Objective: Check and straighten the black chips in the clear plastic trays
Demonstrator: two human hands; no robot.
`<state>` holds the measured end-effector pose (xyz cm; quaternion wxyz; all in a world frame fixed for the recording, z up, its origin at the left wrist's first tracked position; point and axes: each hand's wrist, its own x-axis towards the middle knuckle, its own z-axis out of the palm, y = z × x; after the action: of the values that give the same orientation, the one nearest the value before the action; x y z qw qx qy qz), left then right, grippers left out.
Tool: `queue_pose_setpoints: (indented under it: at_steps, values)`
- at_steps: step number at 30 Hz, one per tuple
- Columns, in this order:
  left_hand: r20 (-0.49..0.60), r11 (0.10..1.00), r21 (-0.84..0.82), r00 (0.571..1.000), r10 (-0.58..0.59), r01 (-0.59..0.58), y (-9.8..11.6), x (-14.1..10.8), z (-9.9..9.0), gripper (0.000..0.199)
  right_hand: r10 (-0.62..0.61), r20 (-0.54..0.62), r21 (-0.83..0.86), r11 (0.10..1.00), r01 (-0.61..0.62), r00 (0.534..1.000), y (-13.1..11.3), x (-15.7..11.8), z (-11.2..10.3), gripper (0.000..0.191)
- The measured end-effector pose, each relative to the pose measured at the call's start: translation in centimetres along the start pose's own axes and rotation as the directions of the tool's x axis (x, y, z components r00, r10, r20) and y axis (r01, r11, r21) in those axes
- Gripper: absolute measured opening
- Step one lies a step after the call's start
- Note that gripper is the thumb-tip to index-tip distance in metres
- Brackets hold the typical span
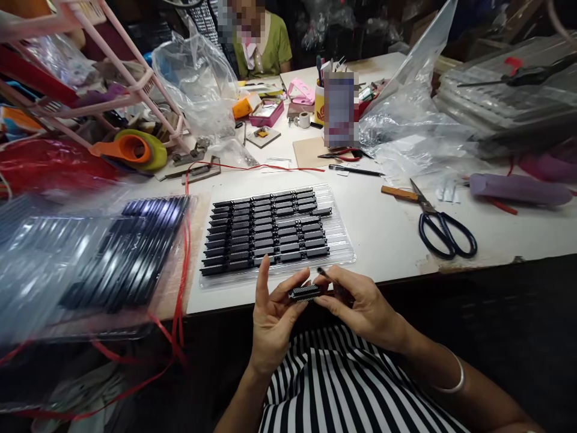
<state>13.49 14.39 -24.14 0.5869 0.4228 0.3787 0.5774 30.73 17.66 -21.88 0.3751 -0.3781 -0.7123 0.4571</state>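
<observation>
Just off the table's front edge, my left hand [276,319] pinches a black connector [304,293] with rows of small pins, its index finger raised. At the connector's right end is my right hand [360,300], its fingers closed around a dark slim object [321,272] that I cannot make out fully. Beyond my hands lies a clear plastic tray [345,240] filled with rows of similar black connectors [264,234].
Scissors [435,222] with dark blue handles lie at the right. Blurred wrapped trays [130,252] and red string [183,270] are on the left. Pliers [347,155], a pen [356,170] and a pink rack [130,78] stand farther back. A person [274,42] sits across the table.
</observation>
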Motion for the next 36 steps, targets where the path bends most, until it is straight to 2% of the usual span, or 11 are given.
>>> queue_pose_setpoints:
  at_steps: [3,6,10,13,16,20,22,25,27,30,36]
  values:
    - [0.109,0.993,0.116,0.994,-0.02,0.007,0.0,0.1,-0.5,0.072,-0.016,0.096,-0.099,0.995,0.025,0.995,-0.2,0.4,-0.5,0.019]
    - [0.258,0.9,0.422,0.966,-0.007,-0.106,0.2,0.4,-1.3,0.055,0.009,0.192,-0.16,0.987,0.022,0.981,-0.5,0.9,-1.0,0.015]
    - [0.407,0.671,0.633,0.903,0.136,-0.386,0.7,0.9,-2.2,0.038,0.108,0.329,0.006,0.993,-0.117,0.938,-0.5,1.2,-1.5,0.017]
    - [0.477,0.592,0.642,0.858,0.188,-0.487,1.3,0.7,-2.3,0.032,0.203,0.408,0.112,0.956,-0.27,0.89,0.0,0.8,-1.1,0.022]
    - [0.533,0.594,0.637,0.837,0.121,-0.491,1.6,0.1,-2.0,0.025,0.237,0.432,0.192,0.919,-0.345,0.87,0.6,-0.3,-0.3,0.022]
    - [0.539,0.618,0.626,0.837,0.098,-0.476,1.3,-0.7,-1.5,0.026,0.255,0.339,0.26,0.9,-0.351,0.906,0.8,-1.6,0.6,0.024]
    - [0.526,0.626,0.615,0.841,0.127,-0.48,1.1,-0.8,-1.3,0.028,0.266,0.311,0.269,0.896,-0.353,0.912,0.6,-1.7,0.4,0.025]
    - [0.5,0.654,0.61,0.858,0.119,-0.447,1.3,-0.3,-1.2,0.028,0.261,0.385,0.231,0.901,-0.366,0.885,0.0,-0.8,-0.8,0.026]
    - [0.436,0.669,0.637,0.895,0.097,-0.383,1.7,0.3,-1.4,0.025,0.228,0.351,0.152,0.943,-0.296,0.908,-0.4,-0.2,-1.5,0.025]
    - [0.286,0.644,0.7,0.947,0.144,-0.309,2.5,1.2,-1.7,0.017,0.061,0.163,-0.002,0.998,-0.062,0.985,-0.5,0.2,-1.6,0.025]
    - [0.206,0.64,0.724,0.967,0.153,-0.256,2.4,2.5,-2.3,0.007,-0.243,0.122,-0.239,0.934,0.266,0.962,0.9,1.5,-1.1,0.014]
